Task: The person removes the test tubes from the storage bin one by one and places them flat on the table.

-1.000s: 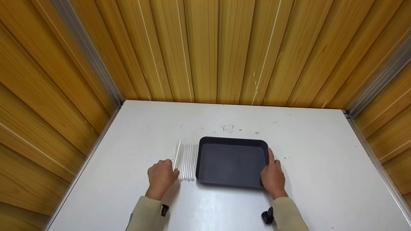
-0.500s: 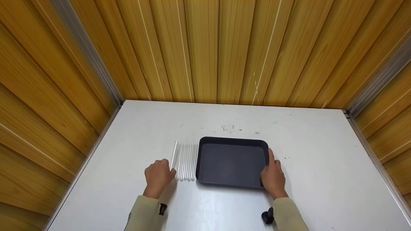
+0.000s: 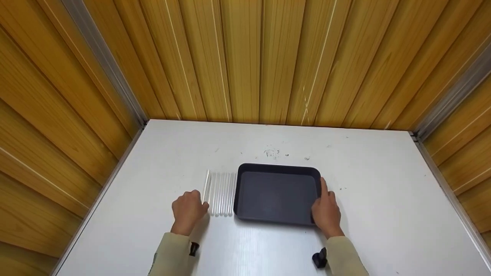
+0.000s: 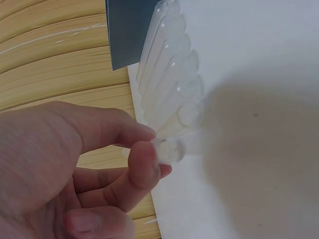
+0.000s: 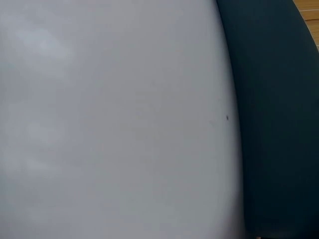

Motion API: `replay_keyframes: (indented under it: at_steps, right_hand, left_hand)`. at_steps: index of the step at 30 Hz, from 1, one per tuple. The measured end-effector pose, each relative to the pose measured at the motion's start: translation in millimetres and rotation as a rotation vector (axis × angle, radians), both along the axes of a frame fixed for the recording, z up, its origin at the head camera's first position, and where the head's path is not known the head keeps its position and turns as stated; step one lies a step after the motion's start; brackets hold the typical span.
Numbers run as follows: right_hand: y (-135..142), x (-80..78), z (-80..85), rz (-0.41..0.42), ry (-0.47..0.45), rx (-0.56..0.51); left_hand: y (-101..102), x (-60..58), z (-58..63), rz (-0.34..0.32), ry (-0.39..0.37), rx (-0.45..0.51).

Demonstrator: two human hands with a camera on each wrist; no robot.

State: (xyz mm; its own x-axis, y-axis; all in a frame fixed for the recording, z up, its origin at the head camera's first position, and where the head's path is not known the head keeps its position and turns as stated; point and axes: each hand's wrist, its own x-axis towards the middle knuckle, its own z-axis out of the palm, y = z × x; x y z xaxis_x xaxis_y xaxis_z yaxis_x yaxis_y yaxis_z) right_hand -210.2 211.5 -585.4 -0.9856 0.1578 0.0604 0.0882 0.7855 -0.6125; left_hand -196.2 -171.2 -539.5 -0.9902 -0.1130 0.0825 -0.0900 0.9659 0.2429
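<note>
My left hand (image 3: 188, 209) pinches a clear test tube (image 4: 171, 151) between thumb and fingers, near the tube's close end. This tube lies at the left end of a row of similar clear test tubes (image 3: 223, 195), side by side on the white table. In the left wrist view, several rounded tube ends show beyond my fingertips. A dark grey rectangular tray (image 3: 278, 195) sits just right of the row, with nothing in it. My right hand (image 3: 327, 212) holds the tray's right side, thumb at the rim and fingers along the outer wall. The right wrist view shows only the tray's dark wall.
The white table (image 3: 383, 191) extends around the tray and tubes, with small dark marks behind the tray. Wood-patterned panels (image 3: 245, 61) enclose the back and both sides. A small black device (image 3: 319, 258) sits at my right cuff.
My left hand has moved slightly left with its tube, which was tilted over the row and now lies at the row's left end. My right hand and the tray have stayed put.
</note>
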Motion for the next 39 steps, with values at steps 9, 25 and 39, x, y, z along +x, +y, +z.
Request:
replay_keyframes:
  at_steps: [9,25,39]
  right_hand:
    - [-0.7,0.4,0.3,-0.011,0.011,-0.001]
    - [1.5,-1.3,-0.9,-0.004,-0.011,-0.006]
    - [-0.2,-0.9,1.6,-0.031,-0.012,-0.031]
  left_hand:
    - [-0.5,-2.8,-4.7,0.007,-0.013,0.012]
    - [-1.7,-4.9,-8.3,0.004,-0.026,0.012]
    - [-2.6,-5.4,-9.6,0.025,-0.062,0.037]
